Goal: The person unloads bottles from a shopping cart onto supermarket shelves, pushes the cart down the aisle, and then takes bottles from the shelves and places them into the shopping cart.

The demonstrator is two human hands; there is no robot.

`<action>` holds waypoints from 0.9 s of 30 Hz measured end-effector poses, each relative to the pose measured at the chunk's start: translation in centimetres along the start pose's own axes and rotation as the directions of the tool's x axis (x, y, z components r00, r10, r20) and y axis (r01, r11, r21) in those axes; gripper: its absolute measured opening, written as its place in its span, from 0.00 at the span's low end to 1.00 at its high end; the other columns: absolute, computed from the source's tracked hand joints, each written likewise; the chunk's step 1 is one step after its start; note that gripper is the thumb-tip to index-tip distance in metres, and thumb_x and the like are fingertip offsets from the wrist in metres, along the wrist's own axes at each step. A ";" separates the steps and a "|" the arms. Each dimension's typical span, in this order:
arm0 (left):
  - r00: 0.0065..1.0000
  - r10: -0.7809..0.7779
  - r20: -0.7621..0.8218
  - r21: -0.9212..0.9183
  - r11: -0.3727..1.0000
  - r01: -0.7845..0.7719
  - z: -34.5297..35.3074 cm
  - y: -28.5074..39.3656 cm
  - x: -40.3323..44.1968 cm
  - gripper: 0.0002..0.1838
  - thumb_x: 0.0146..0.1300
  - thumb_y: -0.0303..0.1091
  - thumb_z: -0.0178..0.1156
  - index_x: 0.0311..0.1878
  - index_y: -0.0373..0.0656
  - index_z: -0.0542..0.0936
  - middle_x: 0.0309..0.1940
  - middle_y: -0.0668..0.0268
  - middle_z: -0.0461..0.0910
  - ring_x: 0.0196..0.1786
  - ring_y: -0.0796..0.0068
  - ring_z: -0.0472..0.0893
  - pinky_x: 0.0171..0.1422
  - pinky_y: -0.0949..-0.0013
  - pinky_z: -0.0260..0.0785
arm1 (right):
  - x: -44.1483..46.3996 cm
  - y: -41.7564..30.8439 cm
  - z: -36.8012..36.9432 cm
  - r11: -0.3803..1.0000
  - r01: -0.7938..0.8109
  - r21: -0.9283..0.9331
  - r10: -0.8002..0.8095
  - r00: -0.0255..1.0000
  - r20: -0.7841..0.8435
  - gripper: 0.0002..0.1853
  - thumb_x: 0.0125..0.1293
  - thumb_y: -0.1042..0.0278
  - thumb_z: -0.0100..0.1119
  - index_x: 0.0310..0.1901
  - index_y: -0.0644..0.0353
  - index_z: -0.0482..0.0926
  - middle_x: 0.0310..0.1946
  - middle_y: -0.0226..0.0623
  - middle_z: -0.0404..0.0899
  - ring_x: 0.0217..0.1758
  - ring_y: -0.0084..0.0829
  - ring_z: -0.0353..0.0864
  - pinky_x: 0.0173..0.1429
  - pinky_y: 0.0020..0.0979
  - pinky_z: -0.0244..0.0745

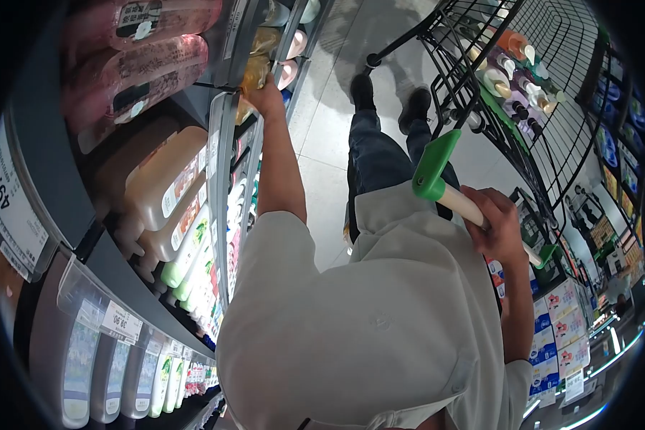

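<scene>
My left hand reaches out to the shelf at the upper left, its fingers against an amber bottle and partly hidden by it. Other amber and pale bottles stand beside that one. On the right, my right hand is wrapped round the cream bar of the cart handle, which has green end pieces. The shopping cart is a black wire basket. Inside it lie several pump bottles in white, orange, green and purple.
Shelves on the left hold pink bottles, beige bottles and grey-capped packs, with price tags along the edges. Boxed goods are stacked at the lower right. The grey tiled floor shows around my shoes.
</scene>
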State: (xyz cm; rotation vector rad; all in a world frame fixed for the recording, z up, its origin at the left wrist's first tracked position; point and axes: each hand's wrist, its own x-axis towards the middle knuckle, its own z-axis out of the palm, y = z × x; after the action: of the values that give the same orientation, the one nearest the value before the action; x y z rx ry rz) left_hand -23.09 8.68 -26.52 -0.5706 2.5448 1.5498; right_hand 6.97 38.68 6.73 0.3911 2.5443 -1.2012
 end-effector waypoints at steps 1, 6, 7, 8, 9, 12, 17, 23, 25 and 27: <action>1.000 0.006 -0.001 0.005 1.000 -0.006 -0.3 -0.2 -0.4 0.50 0.53 0.29 0.75 0.75 0.24 0.57 0.75 0.48 0.60 0.76 0.54 0.66 0.83 0.59 0.56 | 0.0 0.0 0.1 1.000 0.003 -0.006 -0.003 1.000 -0.002 0.32 0.45 0.82 0.68 0.58 0.60 0.82 0.35 0.43 0.83 0.36 0.45 0.82 0.43 0.42 0.78; 0.991 -0.080 -0.104 -0.190 0.980 0.059 1.2 0.2 -2.2 0.48 0.59 0.27 0.73 0.78 0.35 0.56 0.76 0.55 0.57 0.76 0.57 0.66 0.81 0.59 0.61 | -0.4 0.2 0.1 1.000 -0.006 -0.029 0.005 1.000 -0.022 0.31 0.45 0.81 0.68 0.57 0.58 0.82 0.35 0.41 0.82 0.37 0.45 0.80 0.44 0.42 0.77; 0.992 -0.106 -0.073 -0.332 0.940 0.077 1.1 -0.3 -1.9 0.46 0.61 0.29 0.73 0.78 0.36 0.58 0.76 0.55 0.57 0.75 0.58 0.66 0.80 0.60 0.62 | -0.4 0.2 0.2 0.999 0.004 -0.043 -0.005 1.000 -0.026 0.31 0.45 0.81 0.68 0.57 0.58 0.82 0.35 0.41 0.82 0.37 0.45 0.80 0.44 0.42 0.76; 0.993 -0.104 -0.062 -0.326 0.942 0.079 1.3 -0.7 -1.6 0.46 0.61 0.29 0.73 0.78 0.36 0.58 0.76 0.55 0.57 0.75 0.58 0.66 0.80 0.60 0.62 | -0.4 0.2 0.1 0.999 -0.012 -0.049 0.010 1.000 -0.025 0.31 0.44 0.81 0.68 0.57 0.57 0.83 0.36 0.41 0.82 0.38 0.45 0.80 0.46 0.42 0.76; 0.989 -0.139 -0.051 -0.365 0.924 0.111 1.3 -1.3 -1.1 0.46 0.62 0.30 0.74 0.78 0.39 0.57 0.76 0.59 0.58 0.75 0.60 0.66 0.78 0.59 0.65 | -0.5 0.1 0.0 0.999 -0.024 -0.043 0.023 0.999 -0.026 0.31 0.44 0.81 0.68 0.57 0.57 0.83 0.36 0.41 0.82 0.38 0.45 0.80 0.46 0.42 0.76; 0.945 -0.326 -0.014 -0.487 0.828 0.278 1.3 0.5 -0.4 0.46 0.63 0.32 0.74 0.77 0.48 0.55 0.75 0.66 0.61 0.75 0.63 0.66 0.74 0.57 0.69 | -0.4 0.2 0.0 0.998 -0.030 -0.049 0.031 0.999 0.010 0.31 0.44 0.83 0.70 0.56 0.61 0.83 0.40 0.44 0.83 0.42 0.45 0.83 0.47 0.42 0.78; 0.811 -0.579 0.080 -0.556 0.650 0.519 1.1 0.5 1.8 0.45 0.63 0.40 0.75 0.75 0.64 0.55 0.73 0.71 0.64 0.71 0.65 0.68 0.70 0.55 0.70 | -0.4 0.4 0.2 0.999 -0.010 -0.036 0.009 0.999 -0.040 0.31 0.44 0.80 0.69 0.56 0.58 0.83 0.38 0.40 0.83 0.40 0.45 0.80 0.48 0.42 0.77; 0.725 -0.680 -0.113 -0.605 0.625 0.493 1.6 -0.5 3.2 0.47 0.60 0.53 0.75 0.75 0.57 0.57 0.73 0.67 0.65 0.73 0.65 0.68 0.73 0.55 0.68 | -0.4 0.1 -0.2 0.999 -0.031 -0.041 0.031 1.000 -0.006 0.30 0.44 0.82 0.70 0.56 0.59 0.84 0.41 0.41 0.84 0.43 0.44 0.82 0.49 0.41 0.78; 0.748 -0.650 -0.131 -0.576 0.665 0.477 1.5 -0.7 3.4 0.45 0.61 0.51 0.75 0.75 0.56 0.59 0.72 0.66 0.66 0.71 0.64 0.70 0.73 0.55 0.69 | -0.2 0.3 0.0 0.999 -0.002 -0.042 0.000 0.999 -0.034 0.31 0.44 0.81 0.70 0.56 0.59 0.84 0.39 0.40 0.84 0.40 0.44 0.81 0.47 0.41 0.77; 0.767 -0.624 -0.147 -0.541 0.700 0.466 1.3 -2.0 4.0 0.44 0.61 0.49 0.75 0.75 0.56 0.61 0.71 0.64 0.68 0.70 0.63 0.73 0.73 0.55 0.70 | -0.2 0.3 0.1 0.999 0.021 -0.044 -0.024 0.998 -0.057 0.31 0.43 0.79 0.71 0.55 0.59 0.83 0.38 0.40 0.83 0.38 0.45 0.80 0.46 0.41 0.76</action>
State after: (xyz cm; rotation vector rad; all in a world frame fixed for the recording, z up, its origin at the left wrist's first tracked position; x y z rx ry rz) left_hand -26.23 7.94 -29.94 -1.6064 1.8229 1.9265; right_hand 7.32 38.77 6.54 0.3932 2.6254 -1.1566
